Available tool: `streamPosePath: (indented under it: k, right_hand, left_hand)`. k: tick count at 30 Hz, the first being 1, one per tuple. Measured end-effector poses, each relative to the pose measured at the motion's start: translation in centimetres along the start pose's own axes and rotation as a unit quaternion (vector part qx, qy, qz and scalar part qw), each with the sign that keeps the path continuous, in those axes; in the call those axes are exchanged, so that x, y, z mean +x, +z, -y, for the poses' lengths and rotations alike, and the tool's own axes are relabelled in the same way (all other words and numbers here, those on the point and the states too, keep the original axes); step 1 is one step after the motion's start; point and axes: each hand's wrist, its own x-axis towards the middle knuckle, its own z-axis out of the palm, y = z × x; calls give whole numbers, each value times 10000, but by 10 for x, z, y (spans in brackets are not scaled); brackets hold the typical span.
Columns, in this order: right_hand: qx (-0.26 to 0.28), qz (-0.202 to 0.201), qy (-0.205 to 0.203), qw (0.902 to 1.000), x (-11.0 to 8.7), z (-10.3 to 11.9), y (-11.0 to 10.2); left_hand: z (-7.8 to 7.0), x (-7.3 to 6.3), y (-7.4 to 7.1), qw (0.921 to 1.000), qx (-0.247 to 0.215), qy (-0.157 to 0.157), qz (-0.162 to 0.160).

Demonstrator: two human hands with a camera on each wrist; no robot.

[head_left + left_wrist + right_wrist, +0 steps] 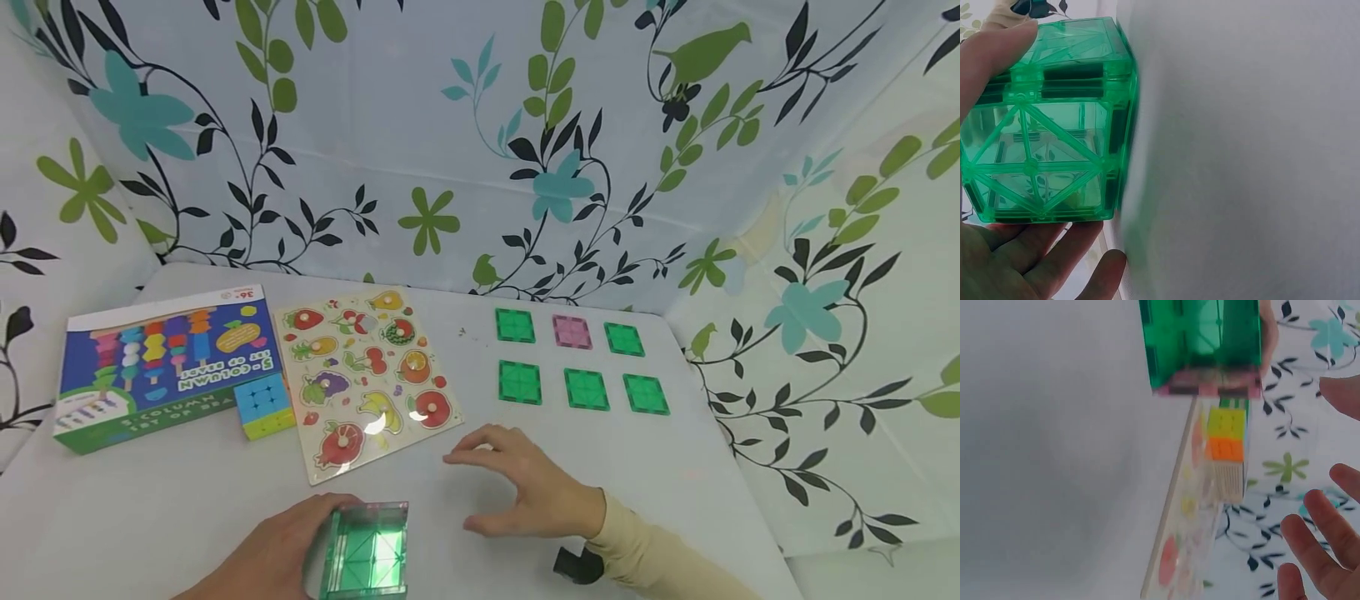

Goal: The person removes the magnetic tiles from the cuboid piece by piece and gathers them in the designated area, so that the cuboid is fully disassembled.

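Observation:
A box built of see-through green magnetic tiles stands on the table near the front edge, with a pink tile on its far side. My left hand grips it from the left. In the left wrist view the thumb lies over one side of the tile box and the fingers lie along the opposite one. To the right of the box, my right hand hovers with fingers spread and nothing between them. The right wrist view shows the open fingers apart from the box.
Several loose green tiles and one pink tile lie in two rows at the back right. A fruit puzzle board, a cube puzzle and a blue toy box fill the left. Behind the white table hangs a leaf-patterned cloth.

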Motion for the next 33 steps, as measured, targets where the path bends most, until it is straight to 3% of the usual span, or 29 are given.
streamPosePath:
  k: [6, 12, 15, 18, 22, 27, 33]
  right_hand:
    - [35, 568, -1217, 9909, 11, 27, 38]
    - [-131, 1247, -1576, 9795, 21, 44, 64]
    - [-239, 1236, -1683, 9777, 23, 47, 71]
    - [-281, 1153, -1765, 9771, 23, 46, 76]
    - [-245, 1057, -1869, 9764, 23, 46, 81]
    - [-497, 902, -2001, 9744, 22, 48, 87]
    - [-361, 643, -1996, 9771, 22, 48, 92]
  left_hand:
    - [-2, -1, -1, 9999, 60, 93, -59]
    - [2, -2, -1, 9979, 318, 527, -222]
    - [3, -4, -1, 9965, 395, 669, -314]
    - [4, -7, -2, 9975, 151, 637, -281]
    - [7, -11, -6, 9955, -618, 709, -145]
    - [12, -9, -9, 9840, -1494, 933, 250]
    - [19, -4, -7, 9805, -1562, 1063, 539]
